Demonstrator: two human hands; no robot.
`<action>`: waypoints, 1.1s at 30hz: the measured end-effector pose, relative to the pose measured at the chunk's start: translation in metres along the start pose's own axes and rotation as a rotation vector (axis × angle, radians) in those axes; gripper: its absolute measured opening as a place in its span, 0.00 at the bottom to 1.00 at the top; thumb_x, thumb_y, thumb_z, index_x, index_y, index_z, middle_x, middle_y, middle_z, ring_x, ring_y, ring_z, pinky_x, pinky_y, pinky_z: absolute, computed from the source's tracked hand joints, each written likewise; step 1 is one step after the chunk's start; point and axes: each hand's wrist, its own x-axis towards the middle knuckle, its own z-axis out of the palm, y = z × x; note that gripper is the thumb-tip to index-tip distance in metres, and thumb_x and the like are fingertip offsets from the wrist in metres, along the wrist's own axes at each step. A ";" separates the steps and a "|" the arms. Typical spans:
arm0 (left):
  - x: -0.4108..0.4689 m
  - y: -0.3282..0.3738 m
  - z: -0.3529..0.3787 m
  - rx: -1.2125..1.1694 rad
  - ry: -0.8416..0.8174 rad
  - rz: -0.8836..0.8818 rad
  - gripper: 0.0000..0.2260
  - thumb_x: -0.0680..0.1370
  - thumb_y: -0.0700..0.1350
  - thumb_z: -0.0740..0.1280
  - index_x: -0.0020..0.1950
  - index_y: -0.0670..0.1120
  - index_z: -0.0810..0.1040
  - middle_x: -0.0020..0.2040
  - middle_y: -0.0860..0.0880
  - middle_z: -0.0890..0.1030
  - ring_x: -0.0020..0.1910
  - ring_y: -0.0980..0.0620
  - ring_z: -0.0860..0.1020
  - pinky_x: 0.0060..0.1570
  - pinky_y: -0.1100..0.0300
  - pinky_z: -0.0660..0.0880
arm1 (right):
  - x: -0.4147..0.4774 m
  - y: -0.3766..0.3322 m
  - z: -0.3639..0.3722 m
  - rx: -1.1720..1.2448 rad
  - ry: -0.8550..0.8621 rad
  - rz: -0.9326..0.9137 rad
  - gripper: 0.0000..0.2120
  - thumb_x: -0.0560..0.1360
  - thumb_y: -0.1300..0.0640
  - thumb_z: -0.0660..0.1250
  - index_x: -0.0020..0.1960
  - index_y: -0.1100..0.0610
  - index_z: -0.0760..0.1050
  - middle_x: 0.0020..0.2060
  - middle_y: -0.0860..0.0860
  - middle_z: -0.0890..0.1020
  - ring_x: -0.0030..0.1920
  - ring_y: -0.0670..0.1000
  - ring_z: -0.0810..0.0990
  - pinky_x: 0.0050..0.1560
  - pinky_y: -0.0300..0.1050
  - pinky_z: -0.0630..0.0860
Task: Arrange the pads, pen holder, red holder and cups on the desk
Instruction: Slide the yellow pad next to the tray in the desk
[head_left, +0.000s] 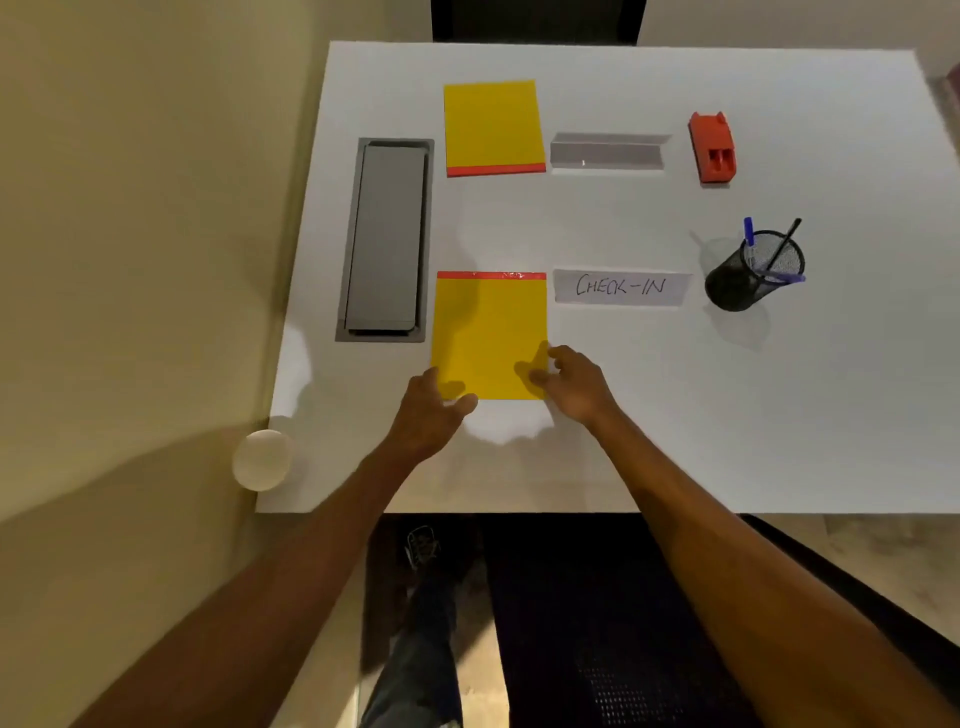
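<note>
Two yellow pads with red bindings lie on the white desk (727, 415). The near pad (491, 327) has my left hand (431, 415) at its near left corner, thumb on the bottom edge. My right hand (571, 384) touches its near right corner with curled fingers. The far pad (493, 127) lies further back, binding toward me. At the right stands a black mesh pen holder (748, 275) with pens in it. Behind that sits the red holder (711, 148). A white cup (262, 460) shows at the desk's near left corner.
A grey cable hatch (387, 239) is set into the desk at the left. A sign reading CHECK-IN (621, 287) sits right of the near pad, and a second sign stand (608, 153) right of the far pad. Below the desk edge are a dark chair and my leg.
</note>
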 end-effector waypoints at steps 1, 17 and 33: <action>0.008 0.000 0.000 -0.024 0.005 -0.029 0.29 0.78 0.52 0.69 0.74 0.41 0.66 0.70 0.40 0.71 0.66 0.42 0.73 0.63 0.49 0.72 | 0.007 -0.001 0.004 0.015 0.021 0.033 0.28 0.79 0.47 0.66 0.71 0.63 0.69 0.67 0.61 0.76 0.65 0.60 0.75 0.55 0.44 0.68; 0.087 -0.004 -0.012 -0.299 0.019 -0.353 0.19 0.78 0.36 0.69 0.66 0.30 0.73 0.62 0.34 0.77 0.58 0.40 0.77 0.56 0.53 0.74 | 0.061 -0.001 0.018 0.361 0.279 0.412 0.21 0.73 0.55 0.71 0.61 0.66 0.75 0.55 0.63 0.81 0.54 0.62 0.81 0.55 0.56 0.80; 0.074 -0.019 -0.090 -0.288 0.174 -0.278 0.07 0.73 0.29 0.71 0.47 0.39 0.81 0.51 0.39 0.82 0.48 0.43 0.81 0.48 0.51 0.81 | 0.046 -0.034 0.044 0.600 0.210 0.197 0.10 0.72 0.69 0.70 0.47 0.56 0.78 0.45 0.55 0.81 0.49 0.56 0.80 0.54 0.61 0.81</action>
